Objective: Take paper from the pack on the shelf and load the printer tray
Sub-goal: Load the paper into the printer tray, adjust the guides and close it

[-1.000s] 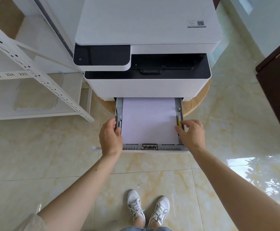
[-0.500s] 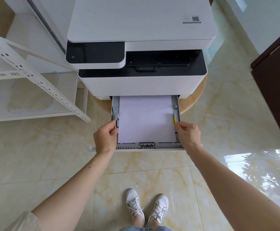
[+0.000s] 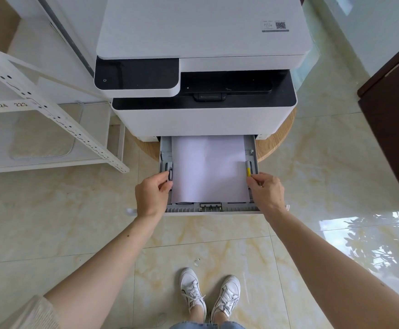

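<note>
The printer (image 3: pixel 203 32) at the top centre has a matt white plastic shell, with a glossy black control panel (image 3: pixel 137 73) and a black band around the output slot. Its pulled-out tray (image 3: pixel 253 148) is dull grey plastic, holding smooth white paper (image 3: pixel 208 167). A yellow plastic tab (image 3: pixel 248 172) sits at the paper's right edge. Under the printer shows a round wooden stand (image 3: pixel 276 138) with visible grain. At left, the shelf (image 3: pixel 51 112) is white painted metal with punched holes. The floor (image 3: pixel 51 222) is polished, cream, marble-look tile that reflects light at the right. At the bottom, white shoes (image 3: pixel 209 295) look like canvas.
</note>
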